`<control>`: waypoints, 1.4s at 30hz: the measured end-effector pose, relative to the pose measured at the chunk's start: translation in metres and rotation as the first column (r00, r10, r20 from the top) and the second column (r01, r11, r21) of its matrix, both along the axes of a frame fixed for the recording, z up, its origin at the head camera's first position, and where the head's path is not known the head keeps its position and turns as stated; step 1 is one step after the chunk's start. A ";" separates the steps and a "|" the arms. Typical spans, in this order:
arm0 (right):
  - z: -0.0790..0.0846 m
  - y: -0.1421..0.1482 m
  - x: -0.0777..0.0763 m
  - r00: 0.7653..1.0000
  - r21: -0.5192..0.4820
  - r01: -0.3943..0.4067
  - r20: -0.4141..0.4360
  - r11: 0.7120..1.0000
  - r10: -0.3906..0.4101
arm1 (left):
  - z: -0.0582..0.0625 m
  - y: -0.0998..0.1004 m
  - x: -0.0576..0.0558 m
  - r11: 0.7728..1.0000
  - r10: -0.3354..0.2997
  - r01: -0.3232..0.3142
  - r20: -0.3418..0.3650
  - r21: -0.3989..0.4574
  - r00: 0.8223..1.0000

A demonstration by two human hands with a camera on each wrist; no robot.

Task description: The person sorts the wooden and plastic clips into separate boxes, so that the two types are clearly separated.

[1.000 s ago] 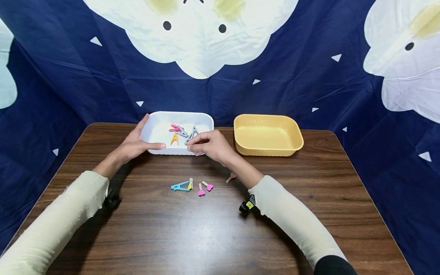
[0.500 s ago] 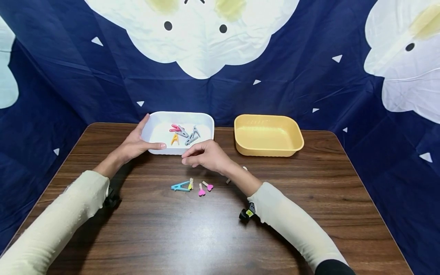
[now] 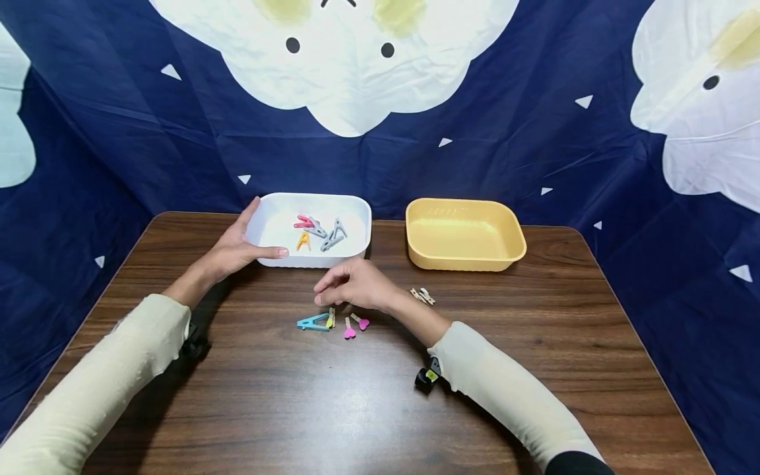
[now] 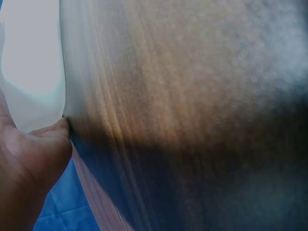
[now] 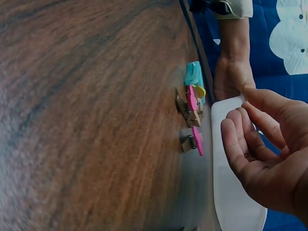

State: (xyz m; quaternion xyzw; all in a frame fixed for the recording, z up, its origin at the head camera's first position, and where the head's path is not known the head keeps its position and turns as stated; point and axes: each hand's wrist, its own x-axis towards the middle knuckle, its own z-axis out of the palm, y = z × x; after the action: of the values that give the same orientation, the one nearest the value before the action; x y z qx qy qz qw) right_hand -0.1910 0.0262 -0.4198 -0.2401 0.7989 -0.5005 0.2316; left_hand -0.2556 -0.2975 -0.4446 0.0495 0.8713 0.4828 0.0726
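One blue clip (image 3: 313, 322), a wooden clip with a yellow piece (image 3: 331, 319) at its right end, and two wooden clips with pink hearts, a left pink clip (image 3: 349, 330) and a right pink clip (image 3: 360, 323), lie on the table just on the near side of a person's right hand (image 3: 359, 284). That hand hangs above the table, its fingers loosely bent, with a narrow gap at the fingertips. The left hand (image 3: 233, 245) is spread wide around the left end of a white tray (image 3: 309, 262), thumb along the near wall. Inside the tray lie a red clip (image 3: 303, 222), gray clips (image 3: 331, 241) and an orange clip (image 3: 303, 239). Pale wooden clips (image 3: 427, 296) lie beyond the right forearm, near a yellow tray (image 3: 466, 263) that stands to the right of the white one. The table (image 3: 237, 402) is dark brown with wood grain and a pale glare toward its near middle. Navy cloth (image 3: 410, 161) hangs behind it and on both sides, printed with white cloud shapes and small triangles. Cream sleeves (image 3: 505, 382) cover both forearms.
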 end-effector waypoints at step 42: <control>-0.020 -0.002 -0.008 0.985 0.068 -0.174 0.003 0.982 0.174 | -0.001 0.000 -0.001 1.000 0.007 -0.007 -0.001 -0.031 1.000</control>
State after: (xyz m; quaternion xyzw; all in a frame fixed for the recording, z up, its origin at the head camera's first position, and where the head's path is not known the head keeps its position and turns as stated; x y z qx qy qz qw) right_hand -0.1986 0.0238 -0.4399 -0.3018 0.7919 -0.4503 0.2813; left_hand -0.2564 -0.2980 -0.4452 0.0457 0.8788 0.4696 0.0713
